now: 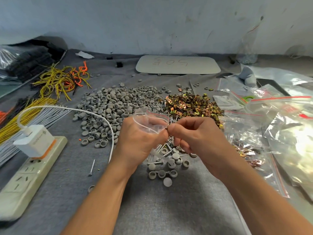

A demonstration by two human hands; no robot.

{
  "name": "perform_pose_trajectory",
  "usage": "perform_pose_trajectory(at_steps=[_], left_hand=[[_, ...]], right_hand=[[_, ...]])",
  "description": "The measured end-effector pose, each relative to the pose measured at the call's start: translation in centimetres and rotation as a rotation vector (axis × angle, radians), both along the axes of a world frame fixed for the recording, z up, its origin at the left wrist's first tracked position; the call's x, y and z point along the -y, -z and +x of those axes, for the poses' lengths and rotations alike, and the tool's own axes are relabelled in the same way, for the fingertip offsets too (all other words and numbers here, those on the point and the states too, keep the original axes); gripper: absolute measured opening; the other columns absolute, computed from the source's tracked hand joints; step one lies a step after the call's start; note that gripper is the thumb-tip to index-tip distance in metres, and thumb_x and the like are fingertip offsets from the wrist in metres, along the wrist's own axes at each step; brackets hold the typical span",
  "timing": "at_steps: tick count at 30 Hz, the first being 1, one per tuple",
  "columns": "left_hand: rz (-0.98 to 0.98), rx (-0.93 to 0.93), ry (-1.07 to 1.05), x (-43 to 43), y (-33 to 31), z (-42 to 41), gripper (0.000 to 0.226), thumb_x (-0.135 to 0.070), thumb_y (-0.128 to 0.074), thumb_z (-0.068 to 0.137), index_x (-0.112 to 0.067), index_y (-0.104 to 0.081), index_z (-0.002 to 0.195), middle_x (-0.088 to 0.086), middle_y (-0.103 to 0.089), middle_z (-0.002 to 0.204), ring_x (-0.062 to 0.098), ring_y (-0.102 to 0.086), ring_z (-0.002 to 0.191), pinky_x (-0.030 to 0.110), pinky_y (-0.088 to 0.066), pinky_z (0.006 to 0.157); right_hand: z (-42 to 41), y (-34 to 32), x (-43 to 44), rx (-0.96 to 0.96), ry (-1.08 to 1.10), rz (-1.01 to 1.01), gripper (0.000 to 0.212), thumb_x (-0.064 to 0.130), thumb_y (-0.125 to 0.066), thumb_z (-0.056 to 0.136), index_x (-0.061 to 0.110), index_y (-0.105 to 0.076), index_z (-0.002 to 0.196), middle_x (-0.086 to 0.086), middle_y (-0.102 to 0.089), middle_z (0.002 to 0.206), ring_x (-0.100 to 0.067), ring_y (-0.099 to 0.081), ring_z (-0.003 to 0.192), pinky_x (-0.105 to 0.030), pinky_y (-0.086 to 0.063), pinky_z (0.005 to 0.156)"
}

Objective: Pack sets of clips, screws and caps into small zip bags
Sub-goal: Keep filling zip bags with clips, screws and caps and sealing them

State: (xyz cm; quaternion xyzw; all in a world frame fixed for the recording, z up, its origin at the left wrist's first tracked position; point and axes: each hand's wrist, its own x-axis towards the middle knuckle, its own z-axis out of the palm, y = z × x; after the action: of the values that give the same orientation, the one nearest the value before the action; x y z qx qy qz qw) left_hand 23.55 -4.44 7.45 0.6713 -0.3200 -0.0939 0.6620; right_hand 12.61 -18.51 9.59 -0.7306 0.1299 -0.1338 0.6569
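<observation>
— Where was the small zip bag (150,123)?

— Held up over the tabletop (169,209), in front of the heaps of parts. The left hand (138,139) gripped it, fingers curled round its lower part. Its mouth, the edge with the red strip, was turned upward and stood open.

— And the right hand (196,134)?

— Thumb and forefinger were closed in a pinch on the bag's right edge, with the other fingers curled under. Whether anything lay inside the bag, I could not tell.

— What of the parts?

— A broad heap of grey caps (115,106) lay behind the left hand. A heap of brass-coloured clips (191,104) sat just right of it, touching it. Screws (162,150) lay loose under the hands, mixed with a few caps.

— Any other containers?

— A large zip bag (249,150) lay to the right among other clear bags and had coppery clips in it. A tall clear bag (246,56) stood against the wall at the far right, with small grey bits in its bottom.

— And the left side?

— A power strip (25,182) with a white charger (33,140) plugged in, and yellow wires (57,80) beyond it.
</observation>
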Motion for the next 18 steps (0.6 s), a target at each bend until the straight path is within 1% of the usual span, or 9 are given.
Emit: perform_pose_trajectory(at_steps=[2,4,6,8,10,13,15,16,18], left_hand=[[0.005,-0.025,-0.010,0.3,0.1,-0.1,0.015,-0.030,-0.081,0.059,-0.028,-0.080,0.074,-0.003,-0.071,0.060,0.010,-0.064,0.050,0.020,-0.048,0.049],[-0.003,-0.055,-0.027,0.5,0.2,-0.1,0.006,-0.018,-0.077,0.064,-0.020,-0.078,0.069,-0.001,-0.069,0.056,0.010,-0.061,0.047,0.018,-0.046,0.045],[-0.003,-0.065,-0.040,0.5,0.3,0.0,0.004,-0.017,-0.075,0.067,-0.019,-0.078,0.069,0.000,-0.068,0.056,0.011,-0.060,0.048,0.019,-0.045,0.045],[-0.004,-0.083,-0.010,0.4,0.4,0.2,0.008,-0.017,-0.076,0.070,-0.020,-0.080,0.075,-0.001,-0.068,0.057,0.012,-0.059,0.050,0.020,-0.045,0.046],[0.005,-0.107,0.109,0.0,0.3,0.3,0.012,-0.014,-0.075,0.073,-0.018,-0.081,0.083,-0.003,-0.067,0.060,0.009,-0.056,0.052,0.018,-0.043,0.048],[0.012,-0.196,0.291,-0.7,0.0,0.5,0.008,-0.012,-0.075,0.079,-0.016,-0.079,0.085,-0.003,-0.064,0.064,0.007,-0.054,0.056,0.016,-0.042,0.051],[0.009,-0.238,0.323,-0.9,-0.2,0.6,0.007,-0.010,-0.078,0.079,-0.015,-0.074,0.082,-0.002,-0.062,0.064,0.007,-0.053,0.057,0.017,-0.042,0.052],[0.016,-0.244,0.314,-0.9,-0.3,0.5,0.010,-0.009,-0.081,0.079,-0.013,-0.072,0.081,-0.002,-0.061,0.064,0.008,-0.053,0.057,0.018,-0.042,0.052],[0.036,-0.237,0.279,-0.7,-0.3,0.3,0.012,-0.008,-0.083,0.079,-0.010,-0.072,0.084,-0.001,-0.062,0.064,0.008,-0.055,0.058,0.019,-0.042,0.051]], right_hand=[[0.1,0.2,0.1,0.021,0.051,-0.120,0.014,0.022,-0.080,0.089,0.014,-0.080,0.077,-0.009,-0.069,0.063,-0.010,-0.048,0.047,-0.025,-0.038,0.047],[0.3,0.5,-0.1,0.017,0.071,-0.279,0.011,0.020,-0.081,0.088,0.017,-0.080,0.077,-0.007,-0.070,0.063,-0.009,-0.049,0.048,-0.026,-0.038,0.047],[0.5,0.8,-0.4,0.015,0.078,-0.375,0.015,0.021,-0.079,0.089,0.015,-0.079,0.075,-0.007,-0.068,0.062,-0.010,-0.048,0.048,-0.029,-0.038,0.047],[0.5,0.8,-0.3,-0.013,0.028,-0.306,0.018,0.019,-0.077,0.092,0.011,-0.079,0.075,-0.009,-0.067,0.061,-0.013,-0.048,0.048,-0.029,-0.038,0.047],[0.4,0.4,0.3,-0.084,-0.097,-0.120,0.018,0.014,-0.076,0.093,0.008,-0.078,0.076,-0.010,-0.067,0.062,-0.014,-0.048,0.048,-0.024,-0.038,0.046],[0.1,0.2,1.1,-0.145,-0.230,0.066,0.022,0.009,-0.074,0.092,0.008,-0.074,0.070,-0.012,-0.062,0.063,-0.015,-0.041,0.049,-0.021,-0.029,0.044],[0.1,0.3,1.2,-0.137,-0.225,0.130,0.021,0.009,-0.073,0.092,0.010,-0.075,0.071,-0.011,-0.060,0.064,-0.017,-0.038,0.051,-0.021,-0.028,0.044],[0.1,0.5,1.3,-0.129,-0.204,0.152,0.019,0.011,-0.073,0.092,0.009,-0.077,0.074,-0.011,-0.060,0.064,-0.018,-0.038,0.052,-0.021,-0.028,0.044],[0.1,0.6,1.5,-0.116,-0.168,0.187,0.017,0.015,-0.071,0.093,0.005,-0.078,0.081,-0.011,-0.061,0.064,-0.019,-0.039,0.052,-0.023,-0.026,0.044]])
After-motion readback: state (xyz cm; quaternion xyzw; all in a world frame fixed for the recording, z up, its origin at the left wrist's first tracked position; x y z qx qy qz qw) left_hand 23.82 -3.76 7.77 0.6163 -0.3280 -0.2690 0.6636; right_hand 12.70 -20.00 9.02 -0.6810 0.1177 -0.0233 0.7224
